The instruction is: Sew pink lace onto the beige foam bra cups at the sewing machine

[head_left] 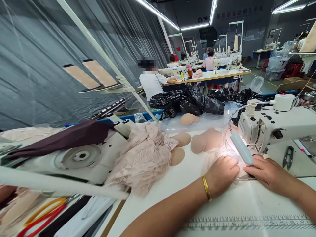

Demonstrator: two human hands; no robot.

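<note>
My left hand, with a gold bangle at the wrist, is closed on pale pink lace fabric in front of the sewing machine. My right hand lies to the right of it, close to the needle area. Its fingers are stretched out and touch the edge of the fabric; the lamp hides some fingertips. A grey lamp head on a bent metal neck lights the spot between my hands. Beige moulded cups join the lace behind my left hand. The needle itself is hidden.
A heap of lace pieces with cups lies left. Thread snips rest right of the machine. A ruler strip runs along the front. Black plastic bags stand behind. Red-handled scissors lie lower left. Co-workers sit farther back.
</note>
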